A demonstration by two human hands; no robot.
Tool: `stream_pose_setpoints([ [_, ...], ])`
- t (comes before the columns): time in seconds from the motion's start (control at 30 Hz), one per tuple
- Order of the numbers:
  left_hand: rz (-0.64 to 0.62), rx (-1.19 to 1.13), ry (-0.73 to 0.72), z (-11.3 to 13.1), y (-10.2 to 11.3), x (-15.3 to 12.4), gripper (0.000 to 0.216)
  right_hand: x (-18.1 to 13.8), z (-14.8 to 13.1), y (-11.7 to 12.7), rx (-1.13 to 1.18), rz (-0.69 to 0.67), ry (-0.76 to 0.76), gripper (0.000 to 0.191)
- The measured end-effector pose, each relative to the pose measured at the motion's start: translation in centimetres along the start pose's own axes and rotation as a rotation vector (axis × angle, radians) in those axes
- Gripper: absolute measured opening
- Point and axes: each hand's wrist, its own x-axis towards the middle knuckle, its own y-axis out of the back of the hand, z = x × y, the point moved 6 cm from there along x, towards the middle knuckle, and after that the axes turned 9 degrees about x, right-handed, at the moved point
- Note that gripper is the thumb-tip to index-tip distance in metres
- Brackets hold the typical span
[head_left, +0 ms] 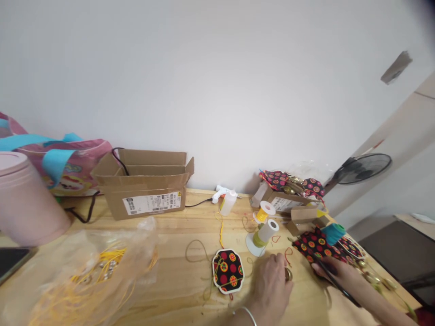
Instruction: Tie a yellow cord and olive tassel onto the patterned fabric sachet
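My left hand, a bracelet at its wrist, rests on the table with its fingers curled together against a small brass-coloured round piece. Farther right, my right hand is closed around a long, slim black tool whose kind I cannot make out. Black floral fabric lies just beyond that hand. Left of my left hand is a white-edged floral patch, with olive cord trailing across it. Two spools stand behind: one of olive cord, one of yellow cord.
A cardboard box stands by the wall, beside a pink bag and pink bin. A plastic bag of yellow cords covers the left front. Behind the spools are a bottle, glue gun and filled box.
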Motion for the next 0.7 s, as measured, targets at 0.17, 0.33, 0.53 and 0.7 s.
stream_pose_setpoints([
  [0.17,0.004,0.018,0.005,-0.2,0.3,0.0,0.028,2.0,-0.4,-0.5,-0.047,-0.002,0.055,0.036],
  [0.33,-0.012,0.018,-0.034,-0.4,0.0,0.3,0.014,1.9,-3.0,-1.3,-0.021,-0.053,0.184,0.035],
  [0.53,-0.075,0.032,-0.06,-0.6,-0.9,1.0,0.011,-1.3,-9.5,-4.0,0.317,-0.436,0.385,0.042],
  [0.7,-0.117,0.08,-0.033,-0.7,-0.9,1.2,0.017,-1.6,-11.3,-4.4,0.456,-0.432,0.378,0.028],
])
